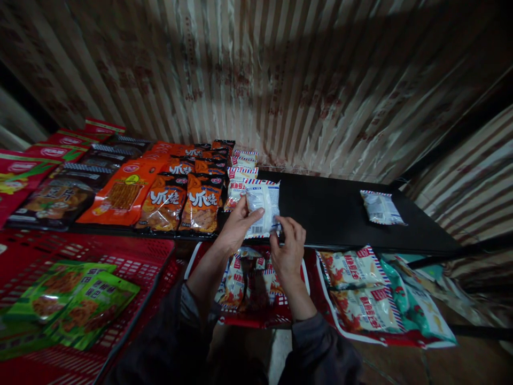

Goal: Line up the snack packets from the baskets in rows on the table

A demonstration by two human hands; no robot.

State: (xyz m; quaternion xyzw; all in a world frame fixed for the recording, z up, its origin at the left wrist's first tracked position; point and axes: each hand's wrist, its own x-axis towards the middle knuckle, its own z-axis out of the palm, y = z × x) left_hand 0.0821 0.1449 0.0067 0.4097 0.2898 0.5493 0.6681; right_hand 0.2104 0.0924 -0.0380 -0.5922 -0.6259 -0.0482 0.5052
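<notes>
Gripping the white packet in the left hand, printed back up, long axis pointing away over the shelf's front edge. Touching its right side with the right hand, cannot tell whether closed.

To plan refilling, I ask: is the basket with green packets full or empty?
Neither, only partly filled: green packets lie inside the basket, with bare red mesh beside them.
</notes>
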